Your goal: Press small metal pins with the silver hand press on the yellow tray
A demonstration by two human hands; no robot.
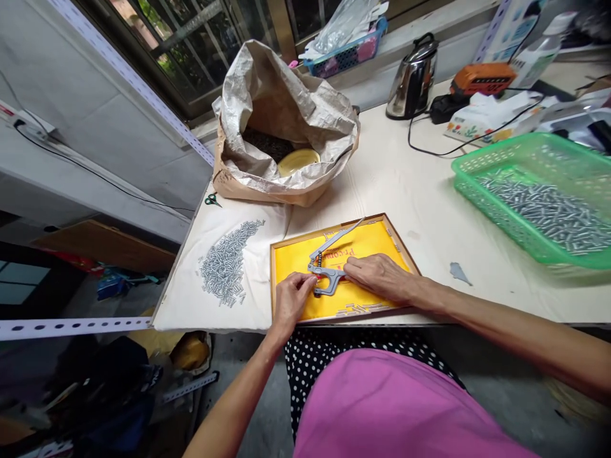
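Note:
A grey metal hand press tool point(330, 259) with a long lever lies on a yellow mat inside a shallow wooden tray point(401, 245) at the table's front edge. My left hand point(292, 299) is pinched at the tool's jaw, its fingers closed on something too small to make out. From the right, my right hand point(379, 277) rests on the tool's base, fingers curled over it. A few small metal pieces point(356, 310) lie on the mat near the tray's front rim.
A pile of small metal pins point(226, 264) lies on the table left of the tray. Behind stands an open paper sack point(281, 121) with a yellow lid inside. A green basket point(539, 197) of metal pins sits at the right. Kettle point(413, 79), cables and clutter line the back.

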